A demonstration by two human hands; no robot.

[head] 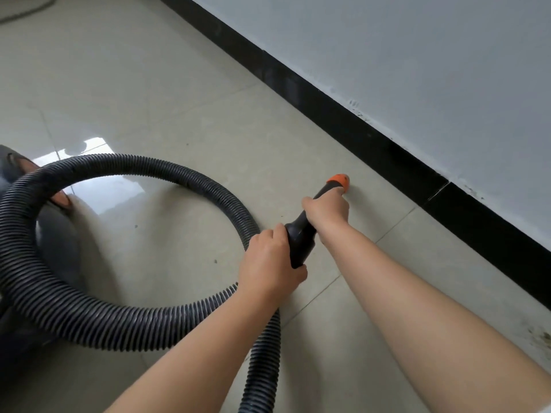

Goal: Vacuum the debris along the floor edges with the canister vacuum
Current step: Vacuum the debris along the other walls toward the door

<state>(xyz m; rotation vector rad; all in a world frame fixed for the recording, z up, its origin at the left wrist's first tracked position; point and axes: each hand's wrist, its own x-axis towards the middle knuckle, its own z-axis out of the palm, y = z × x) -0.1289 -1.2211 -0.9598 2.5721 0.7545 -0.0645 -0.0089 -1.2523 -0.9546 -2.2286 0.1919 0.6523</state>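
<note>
A black vacuum hose handle (299,238) with an orange nozzle tip (338,180) points toward the black skirting. My right hand (326,208) grips the handle near the tip; my left hand (269,263) grips its thicker rear end. The ribbed black hose (149,165) loops across the tiles from the handle back to the dark canister vacuum (56,245) at the left edge, which has orange trim and is partly hidden by the hose. The tip rests low on the tile, a short way from the skirting. A few small dark specks (215,261) lie on the floor.
Pale glossy floor tiles (179,99) run up to a black skirting (372,141) under a white wall (417,55), crossing the view diagonally. Dark smudges mark the wall at the lower right (541,338). A cable curve (26,10) lies at the far top left.
</note>
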